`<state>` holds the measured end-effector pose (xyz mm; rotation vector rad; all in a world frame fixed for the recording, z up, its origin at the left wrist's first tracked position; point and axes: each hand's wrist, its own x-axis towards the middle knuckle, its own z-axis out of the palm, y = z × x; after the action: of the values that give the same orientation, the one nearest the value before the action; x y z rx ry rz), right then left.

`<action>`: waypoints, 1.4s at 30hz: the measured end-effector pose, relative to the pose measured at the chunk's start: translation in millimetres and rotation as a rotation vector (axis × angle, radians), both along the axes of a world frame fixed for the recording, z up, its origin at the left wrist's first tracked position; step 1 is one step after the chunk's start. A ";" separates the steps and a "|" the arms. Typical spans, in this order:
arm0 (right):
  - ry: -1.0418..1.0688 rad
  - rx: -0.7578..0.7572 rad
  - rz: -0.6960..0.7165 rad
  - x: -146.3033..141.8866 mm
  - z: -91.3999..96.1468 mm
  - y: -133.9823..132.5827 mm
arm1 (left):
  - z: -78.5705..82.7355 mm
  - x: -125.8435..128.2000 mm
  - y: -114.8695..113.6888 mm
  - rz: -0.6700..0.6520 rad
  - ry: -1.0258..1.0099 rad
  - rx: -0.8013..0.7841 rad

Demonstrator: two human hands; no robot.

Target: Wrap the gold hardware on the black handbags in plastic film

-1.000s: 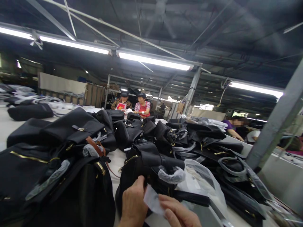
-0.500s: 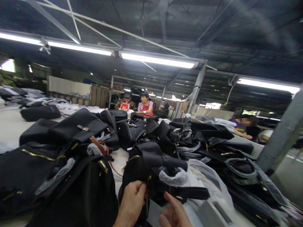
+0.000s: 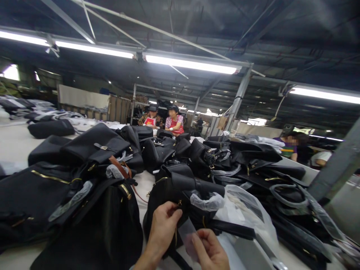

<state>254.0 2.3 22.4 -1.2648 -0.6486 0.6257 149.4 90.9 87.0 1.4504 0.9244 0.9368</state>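
Since half a second ago the view has tilted down a little, and a clear plastic slip [image 3: 188, 233] now shows between the hands. Black bags, too many to count, crowd the pale bench [image 3: 17, 144] in two heaps, blocking the far side, where three people sit. The nearest black bag [image 3: 168, 195] lies at centre front, with a crumpled plastic wrapper [image 3: 244, 213] beside it. The left hand [image 3: 164, 225] pinches the bag's gold zipper pull; the right hand [image 3: 209, 249] grips the slip.
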 end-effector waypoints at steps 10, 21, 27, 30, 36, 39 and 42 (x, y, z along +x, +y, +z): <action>-0.051 0.005 -0.139 -9.4 5.1 12.2 | 7.6 -9.3 12.7 -0.134 -0.091 -0.191; 0.104 0.098 -0.228 -30.3 4.1 31.2 | 18.4 -12.1 10.0 -0.147 -0.097 -0.192; -0.139 -0.039 -0.300 -12.8 4.4 24.8 | 17.0 -15.0 18.2 -0.173 -0.089 -0.195; -0.119 -0.031 -0.247 -15.5 3.8 28.1 | 12.0 -11.8 19.2 -0.172 -0.082 -0.163; 0.183 0.101 -0.189 -29.4 6.2 40.2 | 4.2 -11.9 9.8 -0.124 -0.041 -0.047; 0.286 0.170 -0.108 -28.8 4.0 42.4 | 3.5 -13.4 4.1 -0.073 0.051 0.035; 0.344 0.198 -0.022 -25.6 0.0 42.7 | 3.2 -15.0 -0.9 0.012 0.220 0.141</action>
<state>228.4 45.0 22.4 -0.9499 -0.3984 0.7222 134.5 90.0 90.2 1.6956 1.0448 0.8770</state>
